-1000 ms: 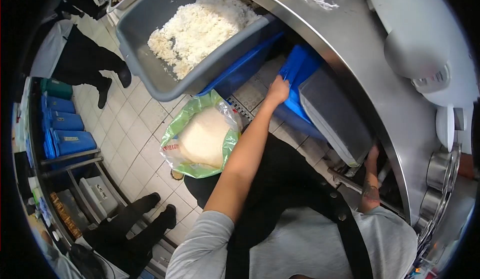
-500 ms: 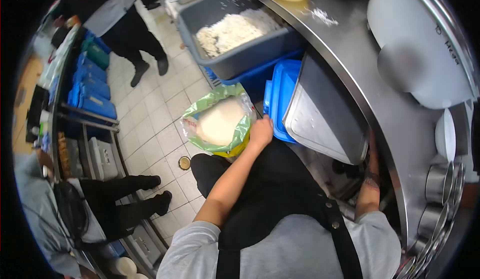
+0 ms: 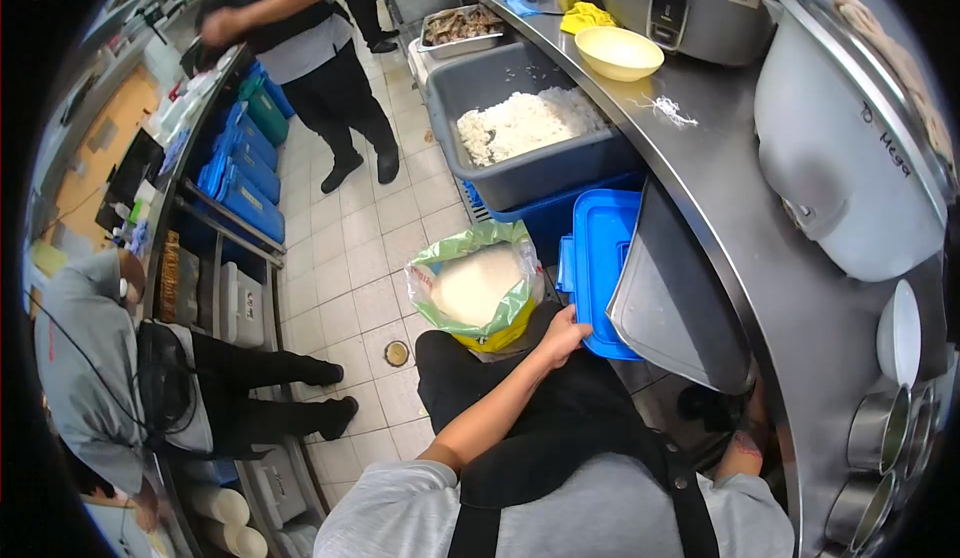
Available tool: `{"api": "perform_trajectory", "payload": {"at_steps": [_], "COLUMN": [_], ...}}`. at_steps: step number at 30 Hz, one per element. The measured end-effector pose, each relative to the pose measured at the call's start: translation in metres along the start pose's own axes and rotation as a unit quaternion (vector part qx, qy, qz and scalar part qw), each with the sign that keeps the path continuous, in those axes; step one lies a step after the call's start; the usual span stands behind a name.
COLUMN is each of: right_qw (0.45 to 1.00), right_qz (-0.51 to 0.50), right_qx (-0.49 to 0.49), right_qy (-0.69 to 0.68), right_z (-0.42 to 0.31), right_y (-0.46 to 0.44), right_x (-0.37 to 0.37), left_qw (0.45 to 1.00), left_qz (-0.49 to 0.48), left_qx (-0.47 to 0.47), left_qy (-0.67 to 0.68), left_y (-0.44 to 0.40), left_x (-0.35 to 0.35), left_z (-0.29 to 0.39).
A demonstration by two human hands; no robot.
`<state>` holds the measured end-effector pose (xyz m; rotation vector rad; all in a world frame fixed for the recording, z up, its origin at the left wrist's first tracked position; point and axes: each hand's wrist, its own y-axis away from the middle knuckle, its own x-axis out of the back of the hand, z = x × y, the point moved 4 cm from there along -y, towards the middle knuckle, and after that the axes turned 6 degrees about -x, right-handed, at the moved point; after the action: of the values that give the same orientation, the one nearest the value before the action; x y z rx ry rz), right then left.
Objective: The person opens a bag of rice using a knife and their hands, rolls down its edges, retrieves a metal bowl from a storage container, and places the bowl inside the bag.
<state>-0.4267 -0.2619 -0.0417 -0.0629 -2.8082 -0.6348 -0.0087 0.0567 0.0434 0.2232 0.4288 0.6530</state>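
Observation:
My left hand (image 3: 567,336) is closed at the lower left edge of a blue plastic lid (image 3: 607,258), its fingers curled against the rim. Just left of it stands an open green and yellow bag (image 3: 432,305) holding pale grains, probably rice. Behind the lid a grey metal tray (image 3: 680,308) leans on a slant beneath the counter edge. My right forearm (image 3: 742,450) reaches under the counter beside the tray; the hand itself is hidden there.
A grey tub (image 3: 545,183) of white rice stands ahead. The steel counter (image 3: 720,158) on my right carries a yellow bowl (image 3: 620,55), a rice cooker (image 3: 690,8) and several pots. Two co-workers stand at the left shelves; a floor drain (image 3: 396,354) lies between.
The view has shifted, so most things sit lower and further right. My left hand has closed in on the lid's lower corner, and more of the blue lid shows. The far co-worker's arm has moved.

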Motion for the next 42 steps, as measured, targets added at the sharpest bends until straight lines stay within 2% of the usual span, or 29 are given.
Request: {"api": "perform_trajectory", "payload": {"at_steps": [3, 4, 5, 6, 7, 8, 10, 12, 15, 19, 23, 25, 29, 31, 34, 35, 37, 39, 42], "right_qw": [0.999, 0.998, 0.996, 0.994, 0.992, 0.989, 0.983, 0.976, 0.965, 0.947, 0.925, 0.906, 0.839, 0.777, 0.646, 0.631, 0.709, 0.828, 0.886], "right_qz": [0.022, 0.026, 0.035, 0.045, 0.052, 0.060, 0.073, 0.088, 0.107, 0.121, 0.117, 0.106, 0.061, 0.021, -0.060, -0.069, -0.042, 0.013, -0.009], "right_qx": [0.023, 0.034, 0.041, 0.049, 0.056, 0.060, 0.071, 0.081, 0.089, 0.099, 0.113, 0.128, 0.181, 0.212, 0.289, 0.313, 0.335, 0.323, 0.293], "right_qy": [0.035, 0.052, 0.068, 0.086, 0.103, 0.120, 0.151, 0.180, 0.222, 0.280, 0.344, 0.389, 0.510, 0.592, 0.704, 0.706, 0.619, 0.457, 0.360], "right_z": [0.003, -0.001, -0.002, -0.005, -0.007, -0.009, -0.018, -0.024, -0.029, -0.033, -0.038, -0.042, -0.060, -0.067, -0.072, -0.073, -0.078, -0.080, -0.088], "right_y": [-0.002, -0.003, -0.001, -0.001, 0.002, 0.005, 0.007, 0.015, 0.020, 0.028, 0.028, 0.022, 0.000, -0.013, -0.029, -0.027, -0.015, 0.039, 0.088], "right_x": [0.015, 0.016, 0.021, 0.023, 0.026, 0.028, 0.033, 0.041, 0.056, 0.074, 0.082, 0.078, 0.058, 0.042, 0.005, -0.012, -0.037, -0.078, -0.102], "left_qw": [0.996, 0.998, 0.994, 0.998, 0.995, 0.992, 0.992, 0.989, 0.975, 0.957, 0.923, 0.905, 0.868, 0.867, 0.868, 0.869, 0.874, 0.877, 0.865], "left_qz": [-0.041, -0.010, 0.043, 0.037, 0.025, 0.054, 0.010, 0.029, 0.119, 0.193, 0.235, 0.301, 0.389, 0.393, 0.384, 0.377, 0.385, 0.388, 0.409], "left_qx": [0.001, -0.008, -0.006, 0.015, -0.006, -0.003, -0.050, -0.087, -0.134, -0.189, -0.250, -0.239, -0.238, -0.248, -0.271, -0.277, -0.254, -0.222, -0.189], "left_qy": [0.081, 0.060, 0.099, 0.055, 0.095, 0.111, 0.117, 0.118, 0.130, 0.106, 0.172, 0.180, 0.195, 0.180, 0.160, 0.161, 0.152, 0.176, 0.218], "left_y": [-0.003, 0.004, 0.012, 0.023, 0.023, 0.036, 0.042, 0.060, 0.100, 0.167, 0.228, 0.261, 0.335, 0.363, 0.370, 0.368, 0.357, 0.352, 0.344], "left_x": [0.003, 0.001, -0.001, 0.003, 0.013, 0.011, 0.034, 0.061, 0.105, 0.165, 0.201, 0.234, 0.294, 0.307, 0.301, 0.302, 0.306, 0.309, 0.293], "left_z": [-0.014, -0.007, -0.002, 0.012, 0.011, 0.032, 0.034, 0.044, 0.074, 0.092, 0.077, 0.057, 0.028, 0.015, 0.008, 0.011, 0.005, -0.001, 0.002]}}
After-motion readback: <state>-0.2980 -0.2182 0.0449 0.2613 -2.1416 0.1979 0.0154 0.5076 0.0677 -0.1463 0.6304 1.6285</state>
